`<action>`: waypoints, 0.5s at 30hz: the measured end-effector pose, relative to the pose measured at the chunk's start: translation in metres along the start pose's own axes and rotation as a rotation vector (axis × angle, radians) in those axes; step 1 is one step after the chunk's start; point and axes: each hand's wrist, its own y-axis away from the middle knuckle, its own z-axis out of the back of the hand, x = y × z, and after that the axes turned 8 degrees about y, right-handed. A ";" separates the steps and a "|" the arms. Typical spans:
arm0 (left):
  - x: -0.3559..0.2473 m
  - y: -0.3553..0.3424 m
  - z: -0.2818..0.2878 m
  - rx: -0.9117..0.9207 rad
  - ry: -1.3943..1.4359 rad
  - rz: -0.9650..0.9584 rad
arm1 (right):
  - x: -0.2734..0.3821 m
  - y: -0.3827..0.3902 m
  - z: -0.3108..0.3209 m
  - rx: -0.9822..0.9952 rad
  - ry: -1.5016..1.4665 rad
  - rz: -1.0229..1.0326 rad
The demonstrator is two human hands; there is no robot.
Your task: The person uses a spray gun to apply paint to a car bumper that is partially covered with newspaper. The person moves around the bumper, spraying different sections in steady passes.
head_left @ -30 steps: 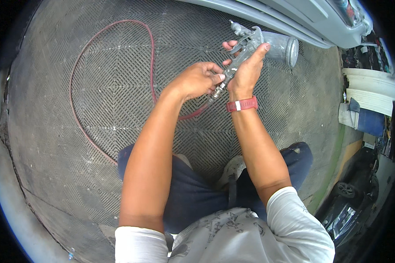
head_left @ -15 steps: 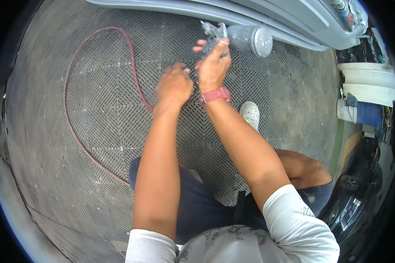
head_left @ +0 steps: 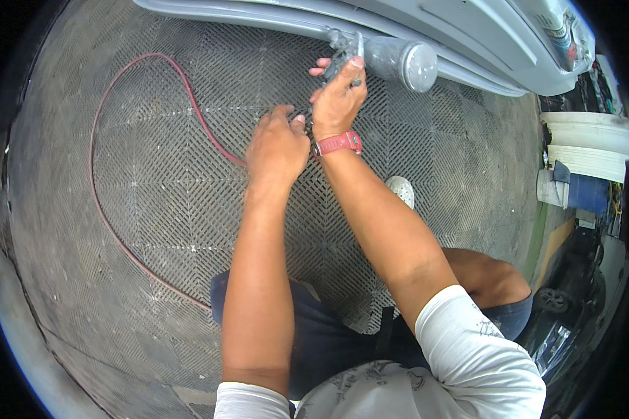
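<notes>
The right hand (head_left: 337, 105) is wrapped around the spray gun (head_left: 341, 50), above the patterned floor (head_left: 154, 209) near a grey panel (head_left: 468, 38), its cup (head_left: 398, 63) toward the right; the left hand (head_left: 278, 148) curls just beside, its grip hidden; a red hose (head_left: 198, 116) loops over the floor.
</notes>
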 end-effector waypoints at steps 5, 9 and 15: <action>-0.009 0.003 -0.010 0.075 -0.040 -0.014 | 0.002 -0.017 0.052 -0.117 0.032 -0.022; -0.015 0.004 -0.020 0.122 -0.057 -0.038 | 0.004 -0.046 0.093 -0.223 0.114 -0.026; -0.020 0.003 -0.032 0.180 -0.071 -0.079 | 0.007 -0.073 0.120 -0.219 0.170 0.007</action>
